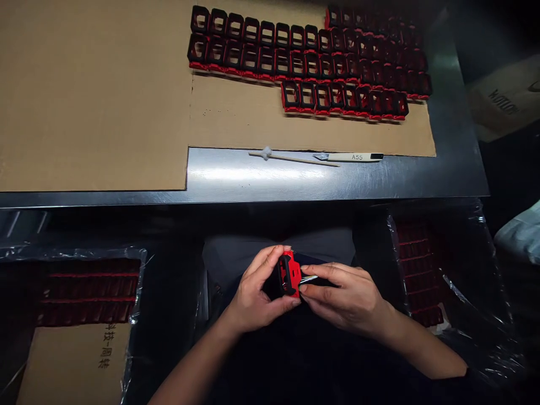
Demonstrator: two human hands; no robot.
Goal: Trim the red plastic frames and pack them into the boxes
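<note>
My left hand (253, 298) closes its fingers on a red plastic frame (289, 274), my right hand (341, 295) pinches a metal strip (309, 279) against it; rows of frames (295, 62) already lie on cardboard (105, 95).

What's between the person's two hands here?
Head view: a red-and-black plastic frame held by the left hand, and a thin metal piece in the right hand.

A brushed-steel workbench (261, 177) topped with brown cardboard (93, 95) stands in dim light.
</note>
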